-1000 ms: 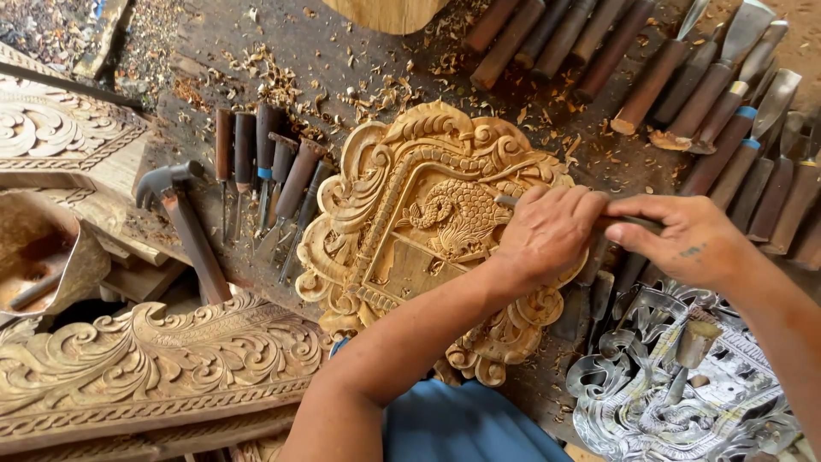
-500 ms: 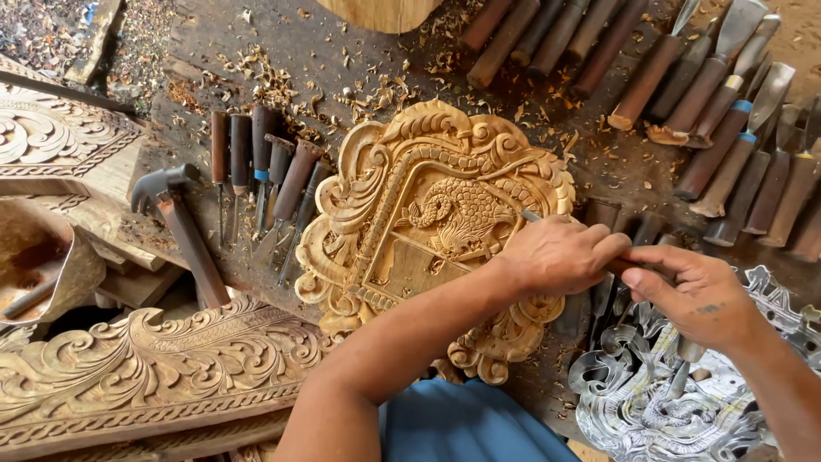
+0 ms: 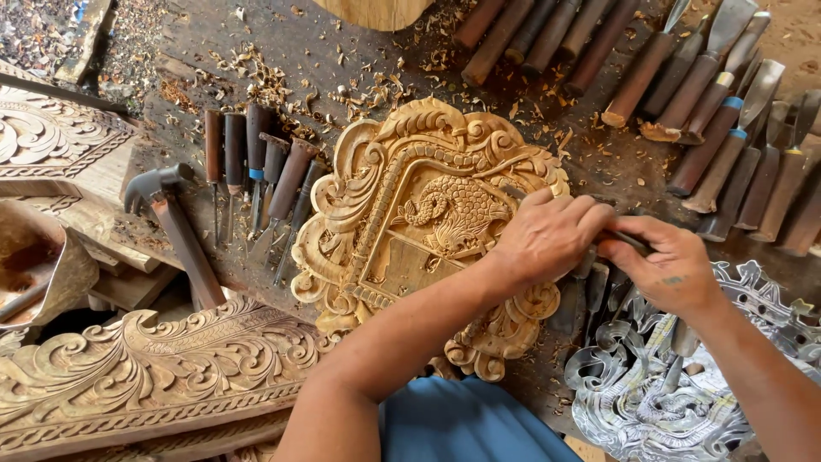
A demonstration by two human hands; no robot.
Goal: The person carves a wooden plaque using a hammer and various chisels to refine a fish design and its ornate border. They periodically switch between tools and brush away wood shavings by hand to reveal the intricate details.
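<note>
Two hands [image 3: 599, 239] gripping slim chisel [image 3: 629, 241], ornate scrolled wooden carving [image 3: 410, 214], curled shavings [image 3: 265, 81]

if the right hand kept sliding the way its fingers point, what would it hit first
The right hand points left along a chisel, so it would first meet the left hand, which already grips that tool over the carved wooden panel. They look almost touching, though depth is unclear.

ornate carved wooden panel [image 3: 410, 231], flat, seemingly unfinished
</note>
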